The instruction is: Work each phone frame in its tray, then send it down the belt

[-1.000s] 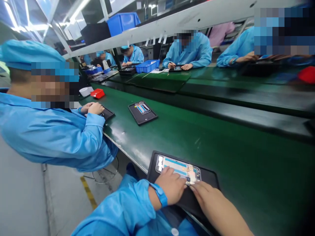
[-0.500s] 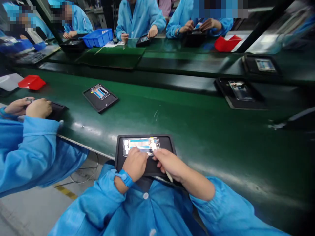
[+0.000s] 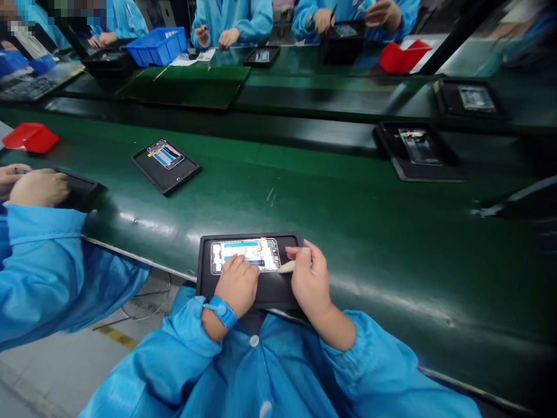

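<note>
A green bench [image 3: 348,226] ran across the view, a blue crate [image 3: 159,47] on its far side. At the bench's near edge lay a black tray [image 3: 270,295]; farther left on the bench sat a second tray [image 3: 176,181], well apart from it, with another opened phone inside. Across the bench, a co-worker's hand [image 3: 228,39], which half a second earlier rested on a tray there, was now clear of it.

The left hand [image 3: 238,290] had stayed with its fingers over the near long edge of the opened phone; whether it gripped or only pressed could not be told. The right hand [image 3: 312,284], earlier over the phone's near right corner, had shifted to the tray's right side, pinching a pale pointed stick.

The opened phone [image 3: 244,249] lay in the near tray, toward its far edge.

The pointed stick [image 3: 287,267], which had trailed toward the body, now aimed at the phone's near right corner; contact could not be made out.
</note>
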Motion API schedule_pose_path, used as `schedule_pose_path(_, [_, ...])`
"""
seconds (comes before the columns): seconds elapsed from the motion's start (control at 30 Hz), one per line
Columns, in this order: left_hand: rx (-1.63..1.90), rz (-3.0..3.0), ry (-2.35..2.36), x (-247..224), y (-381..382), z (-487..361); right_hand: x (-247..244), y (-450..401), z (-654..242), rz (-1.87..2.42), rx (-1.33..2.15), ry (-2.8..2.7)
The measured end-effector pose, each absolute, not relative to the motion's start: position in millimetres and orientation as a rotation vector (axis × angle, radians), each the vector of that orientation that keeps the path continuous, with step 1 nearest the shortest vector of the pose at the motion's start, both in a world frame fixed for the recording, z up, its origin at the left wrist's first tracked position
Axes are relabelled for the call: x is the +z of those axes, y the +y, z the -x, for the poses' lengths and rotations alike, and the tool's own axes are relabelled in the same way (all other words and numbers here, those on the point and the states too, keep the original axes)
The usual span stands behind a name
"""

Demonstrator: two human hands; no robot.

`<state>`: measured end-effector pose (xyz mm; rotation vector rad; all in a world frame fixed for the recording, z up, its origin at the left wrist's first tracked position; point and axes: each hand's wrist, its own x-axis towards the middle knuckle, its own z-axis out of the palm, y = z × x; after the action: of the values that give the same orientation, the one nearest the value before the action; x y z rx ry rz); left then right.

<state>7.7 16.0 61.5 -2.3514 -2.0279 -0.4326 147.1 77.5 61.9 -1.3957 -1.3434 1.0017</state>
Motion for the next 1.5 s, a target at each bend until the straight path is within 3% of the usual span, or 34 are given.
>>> schedule_pose_path(0.7, [-0.534, 2.349, -2.373, 70, 21, -9, 43, 73, -146, 1.175, 0.767, -1.518])
schedule_pose_path(1.5, [-0.429, 2.317, -2.207, 68, 19, -15, 55, 72, -143, 1.008, 0.537, -1.706])
